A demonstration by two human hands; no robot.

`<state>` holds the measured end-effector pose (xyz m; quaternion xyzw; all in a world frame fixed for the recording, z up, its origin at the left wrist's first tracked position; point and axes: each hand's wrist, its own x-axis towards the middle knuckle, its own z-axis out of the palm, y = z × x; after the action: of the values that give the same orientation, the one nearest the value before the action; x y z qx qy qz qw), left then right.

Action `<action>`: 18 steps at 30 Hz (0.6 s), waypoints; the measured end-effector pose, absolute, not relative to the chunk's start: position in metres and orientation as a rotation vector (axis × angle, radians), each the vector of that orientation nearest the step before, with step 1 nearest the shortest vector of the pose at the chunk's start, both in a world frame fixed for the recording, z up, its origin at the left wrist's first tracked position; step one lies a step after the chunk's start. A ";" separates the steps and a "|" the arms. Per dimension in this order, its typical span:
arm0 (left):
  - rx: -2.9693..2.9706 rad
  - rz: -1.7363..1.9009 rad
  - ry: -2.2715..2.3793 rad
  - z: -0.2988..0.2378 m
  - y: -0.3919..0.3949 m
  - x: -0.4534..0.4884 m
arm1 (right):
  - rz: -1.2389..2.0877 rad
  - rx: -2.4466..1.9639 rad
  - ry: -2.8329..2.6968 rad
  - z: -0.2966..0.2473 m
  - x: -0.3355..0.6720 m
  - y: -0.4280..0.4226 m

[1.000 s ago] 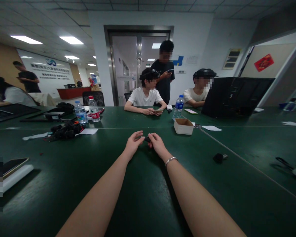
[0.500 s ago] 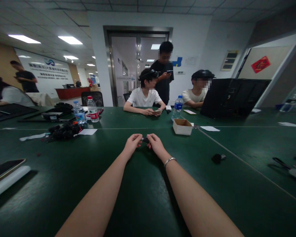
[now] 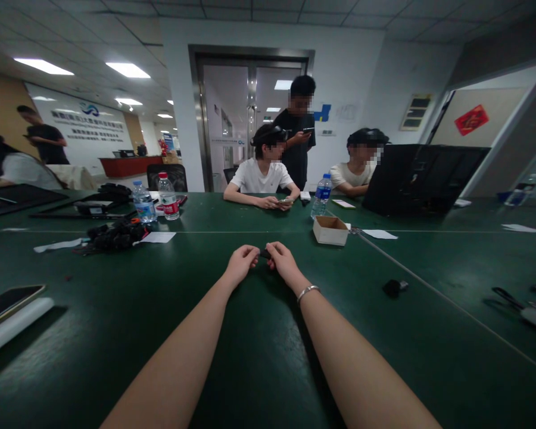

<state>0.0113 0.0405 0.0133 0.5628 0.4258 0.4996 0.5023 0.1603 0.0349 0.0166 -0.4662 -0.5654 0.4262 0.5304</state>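
Note:
A small dark object, short and narrow, spans the gap between my hands just above the green table. My left hand pinches its left end between thumb and fingers. From the other side, my right hand grips the right end, its fingers curled in. Fingertips cover both ends, and its exact kind is too small to make out. A silver bracelet circles my right wrist.
An open cardboard box stands beyond my right hand, with a water bottle behind it. A small black piece lies to the right. Black straps and bottles are at the left. Two people sit opposite, one stands.
A silvery part seen beside my left fingers earlier no longer shows; the gap between the hands now looks dark. My left hand has shifted very slightly right.

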 end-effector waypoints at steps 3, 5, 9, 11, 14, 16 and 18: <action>1.402 1.266 0.960 0.015 0.037 0.011 | 1.009 -1.100 -1.349 0.016 0.160 0.035; 1.381 1.277 0.966 0.016 0.036 0.011 | 1.013 -1.100 -1.356 0.016 0.160 0.035; 1.406 1.235 1.007 0.013 0.038 0.010 | 1.023 -1.108 -1.372 0.016 0.160 0.034; 1.463 1.255 0.980 0.012 0.039 0.009 | 1.016 -1.105 -1.364 0.016 0.160 0.035; 1.509 1.318 0.914 0.013 0.038 0.010 | 1.017 -1.102 -1.352 0.015 0.160 0.036; 1.458 1.331 0.931 0.014 0.037 0.011 | 1.025 -1.103 -1.351 0.015 0.160 0.036; 1.391 1.292 0.986 0.014 0.037 0.012 | 1.024 -1.104 -1.348 0.015 0.160 0.036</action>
<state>0.0117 0.0366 0.0144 0.5702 0.4042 0.5296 0.4807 0.1603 0.0363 0.0148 -0.4628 -0.5652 0.4291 0.5313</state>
